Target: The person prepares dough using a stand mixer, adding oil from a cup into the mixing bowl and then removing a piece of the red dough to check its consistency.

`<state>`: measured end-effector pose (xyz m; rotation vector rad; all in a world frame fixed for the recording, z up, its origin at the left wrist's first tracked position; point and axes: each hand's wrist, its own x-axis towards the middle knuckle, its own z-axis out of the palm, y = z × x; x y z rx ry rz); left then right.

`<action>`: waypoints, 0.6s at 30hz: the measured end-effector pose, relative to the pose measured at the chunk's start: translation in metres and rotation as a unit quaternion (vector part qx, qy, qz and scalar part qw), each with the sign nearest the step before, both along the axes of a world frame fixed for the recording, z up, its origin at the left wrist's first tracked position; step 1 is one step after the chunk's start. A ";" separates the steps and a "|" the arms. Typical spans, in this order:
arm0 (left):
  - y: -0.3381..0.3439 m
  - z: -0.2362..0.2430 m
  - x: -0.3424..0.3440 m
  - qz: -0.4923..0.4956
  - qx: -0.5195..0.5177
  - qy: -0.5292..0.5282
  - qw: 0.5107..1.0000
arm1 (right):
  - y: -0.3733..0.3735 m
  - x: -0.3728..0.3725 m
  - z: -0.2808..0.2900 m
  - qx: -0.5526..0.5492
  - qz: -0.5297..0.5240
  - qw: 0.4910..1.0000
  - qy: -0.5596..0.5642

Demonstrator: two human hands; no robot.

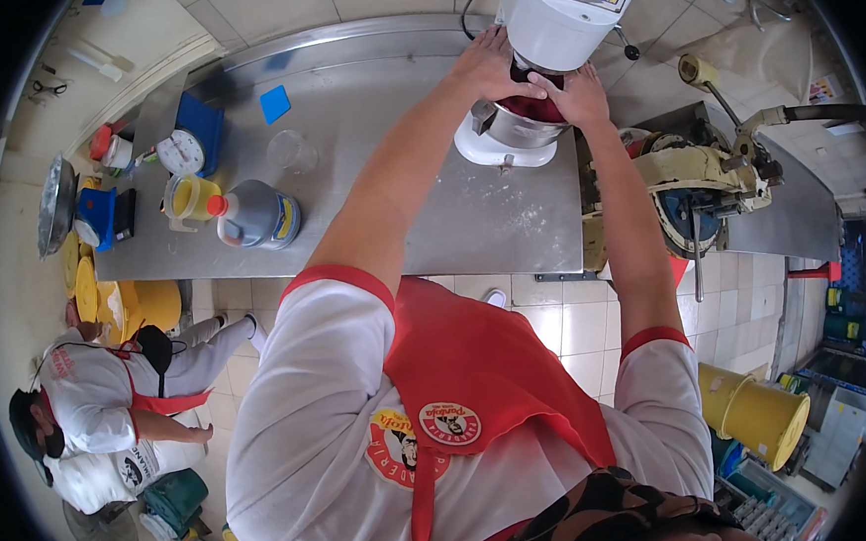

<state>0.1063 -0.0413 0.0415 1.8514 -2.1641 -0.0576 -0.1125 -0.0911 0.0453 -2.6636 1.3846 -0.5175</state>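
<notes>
A white stand mixer [557, 27] stands at the far edge of a steel table. Beneath its head sits a metal bowl [518, 128] with dark red stuff [534, 109] inside. At the bowl's left rim lies my left hand [488, 67], fingers stretched out toward the mixer's body. My right hand [579, 95] is on the opposite side, its fingers extended and its thumb reaching across the bowl's opening toward the left hand. I see nothing held in either hand. The fingertips partly disappear beside the mixer head.
The steel table [380, 214] carries a large jug [259, 214], a yellow-filled measuring cup [191, 198], a clear cup [293, 152], a blue scraper [274, 104] and dial scales [184, 152]. Right of it stands a cream-coloured machine [690, 180]. Another person [103, 390] bends at lower left.
</notes>
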 end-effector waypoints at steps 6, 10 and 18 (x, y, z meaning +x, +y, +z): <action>0.003 0.005 -0.003 0.002 0.017 -0.016 1.000 | -0.001 -0.002 -0.003 -0.008 -0.002 1.000 -0.023; 0.004 0.007 -0.006 0.001 0.005 -0.008 1.000 | -0.003 -0.004 -0.003 -0.006 -0.002 0.999 -0.035; 0.003 0.002 -0.002 0.009 0.010 -0.006 1.000 | 0.005 0.000 0.006 0.002 -0.008 0.999 -0.039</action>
